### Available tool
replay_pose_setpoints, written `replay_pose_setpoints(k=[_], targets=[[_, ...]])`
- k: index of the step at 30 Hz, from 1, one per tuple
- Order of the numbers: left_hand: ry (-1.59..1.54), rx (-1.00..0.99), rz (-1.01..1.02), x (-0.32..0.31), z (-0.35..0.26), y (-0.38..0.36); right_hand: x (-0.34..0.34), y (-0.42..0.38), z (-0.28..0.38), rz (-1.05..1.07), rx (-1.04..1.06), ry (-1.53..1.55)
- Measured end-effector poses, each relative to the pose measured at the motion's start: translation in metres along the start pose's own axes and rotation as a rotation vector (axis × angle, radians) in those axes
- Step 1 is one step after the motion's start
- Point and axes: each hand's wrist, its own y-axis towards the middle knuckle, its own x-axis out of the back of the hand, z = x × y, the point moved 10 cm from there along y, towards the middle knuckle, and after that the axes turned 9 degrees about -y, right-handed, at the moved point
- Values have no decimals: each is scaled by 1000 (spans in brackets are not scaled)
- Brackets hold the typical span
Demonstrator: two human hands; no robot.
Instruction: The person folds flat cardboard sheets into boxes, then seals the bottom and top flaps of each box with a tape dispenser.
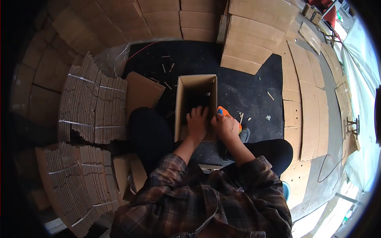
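An open cardboard box (178, 99) stands upright between my knees on the dark mat. My left hand (197, 120) reaches into its near part, fingers spread against the inside, holding nothing. Outside the box's right wall, my right hand (226, 126) is closed around an orange-and-blue tool (223, 110), whose orange part shows above and to the right of the fingers. The hand covers most of this tool, so I cannot tell its exact kind. The knuckles are close by the box's right edge.
Strapped bundles of flat cardboard (93, 101) stand at my left, with another stack (79, 174) nearer. A cardboard flap (143, 93) leans beside them. Tall cartons (250, 35) rise ahead. Flattened sheets (313, 107) cover the floor at right. Scraps litter the dark mat (238, 89).
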Motion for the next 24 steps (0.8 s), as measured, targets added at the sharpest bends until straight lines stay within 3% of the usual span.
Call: replay_pose_setpoints(k=[1, 3, 6, 8, 11, 13, 16, 18, 19, 21, 22, 24], targets=[[-91, -52, -244, 28, -11, 1, 2, 0, -1, -26, -2, 5], [-80, -122, -430, 61, -25, 30, -3, 1, -3, -30, 4, -8], [-136, -159, -517, 125, -47, 64, -2, 2, -6, -31, 14, -15], [-118, -171, -382, 102, -29, 81, -2, -1, -9, -30, 5, -16], [-70, 35, -297, 66, -11, 51, -3, 1, -15, -5, -10, 13], [-43, 36, -291, 39, 1, 35, -1, 1, -13, 18, -3, 21], [-257, 43, -251, 33, 11, 58, -2, 4, -4, 53, 34, -15], [-481, 400, -75, 40, 17, 63, -3, 2, 2, 86, 35, -27], [-467, 352, -126, 45, 14, 70, -3, 6, 4, 107, 37, -43], [-733, 122, 186, 22, -18, 85, -3, 9, 9, 148, 41, -62], [-939, 85, 64, 37, -27, 78, -5, 9, 10, 195, 40, -83], [-857, 251, -15, 20, -2, 74, 3, 8, 11, 250, 106, -79]])
